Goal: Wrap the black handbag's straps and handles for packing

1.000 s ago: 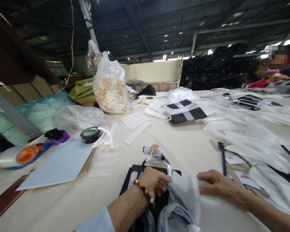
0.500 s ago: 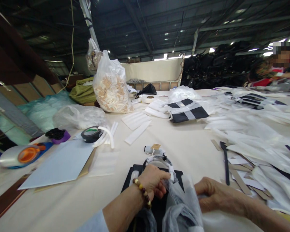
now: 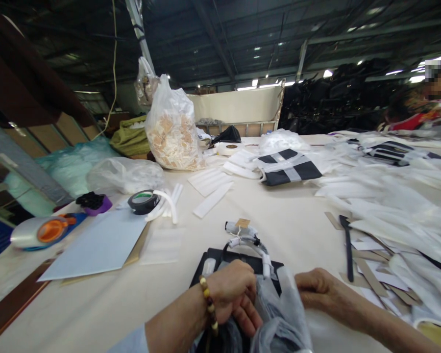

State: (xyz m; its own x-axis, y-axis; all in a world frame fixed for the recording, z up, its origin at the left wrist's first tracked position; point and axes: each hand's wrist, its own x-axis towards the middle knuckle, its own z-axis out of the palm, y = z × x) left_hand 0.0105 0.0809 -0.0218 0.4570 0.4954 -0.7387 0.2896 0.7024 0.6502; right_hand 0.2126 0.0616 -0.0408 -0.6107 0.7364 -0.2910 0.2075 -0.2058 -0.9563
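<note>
A black handbag point(image 3: 215, 256) lies in front of me at the bottom centre. Its ring-shaped handle point(image 3: 266, 264) is wrapped in white and clear film, and a tan tag point(image 3: 242, 223) hangs at its far end. Crumpled plastic film point(image 3: 279, 328) covers the near part. My left hand point(image 3: 237, 291), with a beaded bracelet at the wrist, lies over the middle of the bag with curled fingers; what they hold, if anything, is hidden. My right hand point(image 3: 316, 289) pinches the right side of the bag's plastic wrapping point(image 3: 292, 289), its fingertips partly hidden behind it.
To the left are a tape dispenser point(image 3: 40, 230), light blue sheets point(image 3: 95, 245) and black tape point(image 3: 143, 202). A bag of scraps point(image 3: 174, 132) stands behind. A wrapped black bag point(image 3: 290, 167), a black strap point(image 3: 347, 247), card strips and white foam sheets point(image 3: 397, 206) lie rightward. A person sits far right.
My left hand has come off the wrapped handle and moved nearer to me, its fingers now curled over the bag's middle. My right hand stays at the bag's right side. The view shifted slightly.
</note>
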